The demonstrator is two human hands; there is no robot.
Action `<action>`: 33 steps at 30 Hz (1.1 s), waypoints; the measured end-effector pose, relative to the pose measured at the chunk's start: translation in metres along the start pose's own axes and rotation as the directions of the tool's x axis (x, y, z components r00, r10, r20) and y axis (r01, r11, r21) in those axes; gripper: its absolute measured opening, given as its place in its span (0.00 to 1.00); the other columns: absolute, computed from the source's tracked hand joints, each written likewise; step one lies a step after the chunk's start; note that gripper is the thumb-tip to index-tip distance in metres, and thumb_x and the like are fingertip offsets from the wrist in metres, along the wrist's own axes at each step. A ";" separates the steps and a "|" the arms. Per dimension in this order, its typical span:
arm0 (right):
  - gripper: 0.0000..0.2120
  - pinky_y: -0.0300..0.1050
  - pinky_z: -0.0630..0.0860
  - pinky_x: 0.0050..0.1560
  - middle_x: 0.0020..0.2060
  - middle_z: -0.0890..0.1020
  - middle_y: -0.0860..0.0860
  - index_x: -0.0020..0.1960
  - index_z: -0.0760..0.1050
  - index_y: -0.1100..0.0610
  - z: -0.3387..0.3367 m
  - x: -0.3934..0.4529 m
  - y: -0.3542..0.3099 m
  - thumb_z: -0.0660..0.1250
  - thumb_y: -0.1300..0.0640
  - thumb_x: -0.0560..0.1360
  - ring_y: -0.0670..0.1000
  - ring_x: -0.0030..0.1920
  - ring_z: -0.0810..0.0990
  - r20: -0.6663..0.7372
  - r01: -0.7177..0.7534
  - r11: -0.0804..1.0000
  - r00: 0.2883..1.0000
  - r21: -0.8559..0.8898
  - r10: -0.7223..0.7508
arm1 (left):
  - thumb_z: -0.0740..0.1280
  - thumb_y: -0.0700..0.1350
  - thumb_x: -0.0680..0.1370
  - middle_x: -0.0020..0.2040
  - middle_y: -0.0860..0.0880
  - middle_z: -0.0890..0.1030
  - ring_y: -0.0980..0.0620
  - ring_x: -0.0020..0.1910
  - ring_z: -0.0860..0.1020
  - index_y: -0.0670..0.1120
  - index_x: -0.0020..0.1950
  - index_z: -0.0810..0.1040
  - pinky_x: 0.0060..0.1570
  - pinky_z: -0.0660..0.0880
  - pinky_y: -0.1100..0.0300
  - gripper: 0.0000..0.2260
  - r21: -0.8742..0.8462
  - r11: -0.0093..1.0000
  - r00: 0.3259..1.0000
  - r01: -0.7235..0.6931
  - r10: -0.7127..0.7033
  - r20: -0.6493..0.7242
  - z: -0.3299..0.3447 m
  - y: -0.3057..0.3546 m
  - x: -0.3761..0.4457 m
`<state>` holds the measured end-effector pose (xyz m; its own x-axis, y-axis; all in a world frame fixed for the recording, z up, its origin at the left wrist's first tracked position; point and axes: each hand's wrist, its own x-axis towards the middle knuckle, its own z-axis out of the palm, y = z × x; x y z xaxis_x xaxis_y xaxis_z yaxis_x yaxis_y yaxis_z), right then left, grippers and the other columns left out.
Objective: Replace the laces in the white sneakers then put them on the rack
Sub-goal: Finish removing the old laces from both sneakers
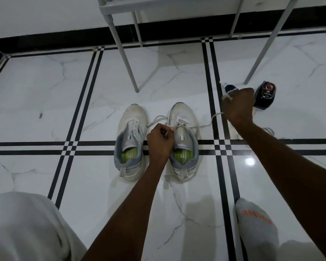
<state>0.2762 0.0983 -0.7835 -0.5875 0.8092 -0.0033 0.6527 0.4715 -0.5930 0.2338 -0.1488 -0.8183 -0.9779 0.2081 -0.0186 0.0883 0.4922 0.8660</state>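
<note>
Two white sneakers stand side by side on the tiled floor, toes pointing away from me. The left sneaker (132, 140) has no lace in its eyelets. The right sneaker (183, 140) has a white lace (205, 125) threaded through its front eyelets only. My left hand (160, 142) sits between the shoes, fingers closed on one end of that lace beside the tongue. My right hand (238, 106) is raised to the right of the shoes, fist closed on the other end of the lace, which runs taut from the shoe.
The grey metal rack (128, 59) stands behind the shoes on thin legs. A dark shoe-polish bottle (264, 96) and a small blue-and-white item (231, 87) lie right of my right hand. Another white lace (271, 131) lies under my right forearm. My white-clad knee and socked foot are near.
</note>
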 end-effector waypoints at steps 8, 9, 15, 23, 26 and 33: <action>0.35 0.55 0.73 0.59 0.62 0.72 0.62 0.63 0.70 0.61 0.034 -0.085 -0.041 0.74 0.38 0.69 0.63 0.64 0.71 0.317 0.197 0.969 0.938 -0.150 -0.142 | 0.75 0.51 0.74 0.39 0.51 0.81 0.52 0.37 0.80 0.44 0.47 0.80 0.38 0.78 0.57 0.11 0.098 0.992 0.995 -0.083 0.077 0.062 0.005 0.005 0.003; 0.32 0.51 0.75 0.53 0.59 0.75 0.61 0.62 0.70 0.62 0.040 -0.087 -0.042 0.75 0.42 0.70 0.62 0.61 0.75 0.358 0.183 0.977 0.924 -0.111 -0.133 | 0.75 0.52 0.74 0.39 0.51 0.81 0.52 0.38 0.80 0.44 0.48 0.80 0.38 0.77 0.58 0.13 0.122 0.987 0.993 -0.099 0.090 0.077 0.005 0.006 0.004; 0.08 0.43 0.71 0.40 0.35 0.77 0.57 0.46 0.79 0.69 0.034 -0.068 -0.024 0.69 0.64 0.71 0.59 0.41 0.80 0.425 0.150 0.985 0.900 -0.089 -0.099 | 0.65 0.41 0.80 0.41 0.47 0.82 0.48 0.40 0.80 0.43 0.47 0.78 0.42 0.77 0.52 0.04 0.288 0.935 0.974 -0.208 0.170 0.151 -0.010 -0.001 0.014; 0.10 0.50 0.75 0.61 0.47 0.86 0.58 0.51 0.85 0.62 0.020 -0.067 -0.026 0.68 0.58 0.76 0.57 0.49 0.83 0.520 0.220 0.976 0.832 0.010 -0.193 | 0.67 0.33 0.68 0.55 0.44 0.77 0.43 0.55 0.72 0.44 0.56 0.75 0.50 0.71 0.50 0.17 0.453 0.836 0.951 -0.309 0.260 0.168 0.006 0.019 0.007; 0.15 0.51 0.76 0.57 0.41 0.86 0.59 0.45 0.85 0.64 0.020 -0.067 -0.029 0.68 0.52 0.77 0.57 0.43 0.84 0.523 0.235 0.972 0.828 0.003 -0.202 | 0.70 0.39 0.71 0.53 0.47 0.79 0.43 0.54 0.73 0.46 0.52 0.79 0.49 0.68 0.50 0.10 0.567 0.657 0.868 -0.496 0.376 0.324 0.022 0.033 0.013; 0.16 0.49 0.75 0.60 0.41 0.85 0.62 0.44 0.84 0.68 0.014 -0.064 -0.027 0.68 0.54 0.77 0.60 0.44 0.84 0.556 0.111 0.993 0.823 0.042 -0.115 | 0.70 0.44 0.76 0.40 0.49 0.82 0.44 0.47 0.76 0.49 0.44 0.83 0.47 0.62 0.51 0.03 0.564 0.544 0.783 -0.622 0.451 0.429 0.035 0.025 0.026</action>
<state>0.2903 0.0289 -0.7785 -0.8248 0.4166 -0.3822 0.5630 0.5432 -0.6229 0.2177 -0.1015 -0.8150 -0.6445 0.7472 0.1622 0.7630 0.6145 0.2007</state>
